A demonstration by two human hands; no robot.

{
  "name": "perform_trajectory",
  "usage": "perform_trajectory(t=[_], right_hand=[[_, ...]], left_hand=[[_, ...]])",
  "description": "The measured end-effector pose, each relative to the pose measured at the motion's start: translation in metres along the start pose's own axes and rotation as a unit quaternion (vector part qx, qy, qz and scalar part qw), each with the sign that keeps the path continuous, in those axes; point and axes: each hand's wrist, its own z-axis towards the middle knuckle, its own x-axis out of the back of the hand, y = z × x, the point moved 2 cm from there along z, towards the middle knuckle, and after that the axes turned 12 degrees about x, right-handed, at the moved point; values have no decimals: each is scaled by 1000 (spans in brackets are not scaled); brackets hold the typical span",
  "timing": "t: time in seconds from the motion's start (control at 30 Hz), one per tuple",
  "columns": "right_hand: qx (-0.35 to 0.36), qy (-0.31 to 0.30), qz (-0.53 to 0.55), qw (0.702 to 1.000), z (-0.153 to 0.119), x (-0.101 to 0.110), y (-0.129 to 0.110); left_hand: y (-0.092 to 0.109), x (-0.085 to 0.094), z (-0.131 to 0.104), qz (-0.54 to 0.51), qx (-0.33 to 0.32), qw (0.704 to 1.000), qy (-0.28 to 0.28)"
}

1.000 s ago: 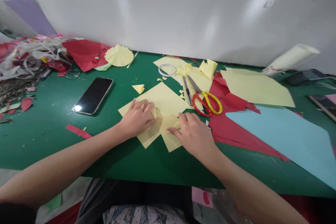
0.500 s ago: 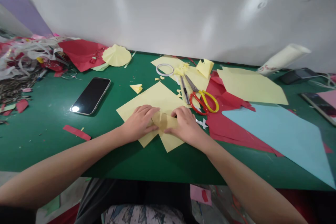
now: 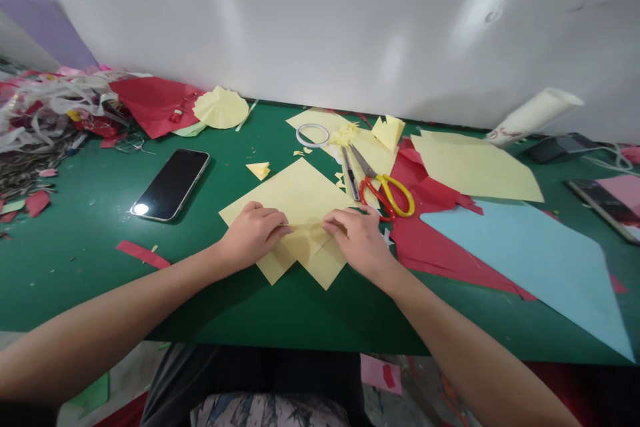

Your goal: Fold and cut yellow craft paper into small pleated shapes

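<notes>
Lying between the two hands, the pinched yellow paper (image 3: 307, 240) shows a raised, narrow edge running from one set of fingertips to the other, with its lower part angled toward the person. It is over the yellow sheets (image 3: 300, 183), whose corners stick out beyond and below the grip; it may be a fold of these or a separate piece, since the fingers cover the join. The left hand (image 3: 256, 233) has thumb and fingers closed on the edge's left end, and the right hand (image 3: 361, 240) pinches its right end the same way, leaving the middle uncovered.

Beyond the right hand are the scissors (image 3: 381, 177), with red and yellow handles, and a cutter knife (image 3: 349, 172); a white ring (image 3: 313, 146) lies farther off. Red paper (image 3: 425, 240) and a blue sheet (image 3: 530, 250) spread to the right on the green table (image 3: 225, 320). A phone (image 3: 171, 185) lies to the left, well apart from the left hand.
</notes>
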Motion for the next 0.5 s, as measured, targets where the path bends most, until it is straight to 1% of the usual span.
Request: perform_trajectory(t=[0.13,0.2,0.33,0.43,0.5], right_hand=[[-20,32,19,999,4,8,7],[-35,42,39,998,5,13,10],[-46,62,71,995,5,17,15],[-45,62,86,993,5,16,18],[-57,58,102,991,5,16,18]], left_hand=[[-7,9,2,-52,57,996,35],[-10,14,3,-81,94,992,40],[-15,23,6,-140,160,977,27],[-17,26,8,-172,188,967,17],[-17,28,8,-185,203,962,11]])
